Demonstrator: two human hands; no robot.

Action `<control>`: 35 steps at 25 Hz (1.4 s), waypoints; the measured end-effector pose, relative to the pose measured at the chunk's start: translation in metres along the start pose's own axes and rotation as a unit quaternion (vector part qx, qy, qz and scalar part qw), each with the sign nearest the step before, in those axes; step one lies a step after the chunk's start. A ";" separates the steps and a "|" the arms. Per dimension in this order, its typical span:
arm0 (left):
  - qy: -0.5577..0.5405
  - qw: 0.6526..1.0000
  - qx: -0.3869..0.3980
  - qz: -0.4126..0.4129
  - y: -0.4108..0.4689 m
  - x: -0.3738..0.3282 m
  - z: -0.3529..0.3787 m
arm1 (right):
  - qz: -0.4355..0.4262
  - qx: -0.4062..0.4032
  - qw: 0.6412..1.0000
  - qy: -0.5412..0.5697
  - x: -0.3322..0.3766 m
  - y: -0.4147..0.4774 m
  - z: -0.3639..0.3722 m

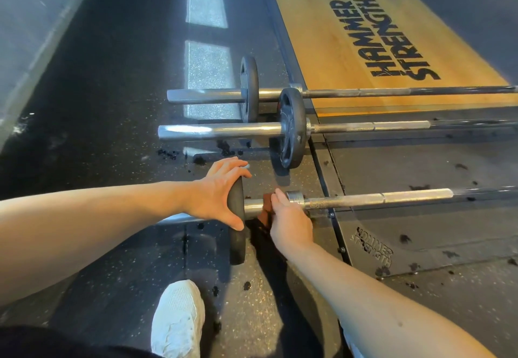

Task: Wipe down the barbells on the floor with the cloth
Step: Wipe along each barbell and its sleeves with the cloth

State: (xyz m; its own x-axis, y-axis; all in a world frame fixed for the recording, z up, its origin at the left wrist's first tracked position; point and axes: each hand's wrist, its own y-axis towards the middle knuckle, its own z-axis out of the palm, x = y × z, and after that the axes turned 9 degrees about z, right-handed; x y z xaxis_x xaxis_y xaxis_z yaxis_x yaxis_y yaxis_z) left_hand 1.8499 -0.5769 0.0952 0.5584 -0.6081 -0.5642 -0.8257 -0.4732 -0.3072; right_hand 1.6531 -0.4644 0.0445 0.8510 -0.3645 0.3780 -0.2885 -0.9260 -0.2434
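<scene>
Three barbells lie side by side on the gym floor. The nearest barbell carries a black weight plate on its sleeve. My left hand grips the top rim of that plate, fingers over one face and thumb on the other. My right hand holds a brown cloth wrapped around the chrome sleeve between the plate and the collar. The middle barbell and the far barbell each carry one dark plate.
A wooden lifting platform with black lettering lies at the back right, edged by a dark metal frame. Black rubber crumbs are scattered over the speckled floor. My white shoe is planted at the bottom centre.
</scene>
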 end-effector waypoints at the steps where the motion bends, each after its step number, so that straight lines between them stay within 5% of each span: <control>1: 0.003 1.000 -0.002 0.000 0.000 0.000 0.000 | -0.033 0.059 0.998 0.012 0.004 -0.006 0.005; 3: 0.016 1.000 -0.003 0.001 -0.001 0.000 -0.002 | -0.040 0.172 0.975 0.137 0.008 -0.011 -0.001; 5: 0.031 0.999 0.006 0.000 -0.002 0.001 -0.003 | 0.010 0.200 0.952 0.231 0.003 -0.009 -0.020; 8: 0.024 1.000 0.001 -0.002 -0.009 -0.001 -0.003 | 0.059 0.159 0.957 0.237 -0.003 -0.006 -0.052; 13: 0.003 0.996 -0.053 -0.079 -0.042 0.011 -0.003 | 0.063 0.251 0.947 0.192 0.031 -0.012 -0.098; 17: 0.113 0.987 -0.043 -0.101 -0.077 0.016 0.010 | -0.071 0.133 0.981 -0.124 0.075 -0.013 -0.097; 24: 0.190 0.976 -0.011 -0.105 -0.081 0.040 0.029 | -0.151 0.136 0.949 -0.240 0.093 0.001 -0.072; 29: 0.183 0.979 0.035 -0.085 -0.073 0.081 0.039 | -0.063 0.209 0.970 -0.107 0.092 0.003 -0.044; 35: 0.193 0.976 0.056 -0.079 -0.052 0.083 0.052 | -0.081 0.061 0.994 -0.046 0.094 -0.007 -0.001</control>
State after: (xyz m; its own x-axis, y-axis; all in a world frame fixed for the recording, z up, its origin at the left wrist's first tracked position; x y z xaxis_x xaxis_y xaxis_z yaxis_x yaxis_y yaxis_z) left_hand 1.9350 -0.5701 0.0246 0.6511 -0.7376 -0.1789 -0.7179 -0.5220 -0.4606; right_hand 1.7348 -0.4923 0.0828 0.9198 -0.1967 0.3395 -0.0943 -0.9508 -0.2952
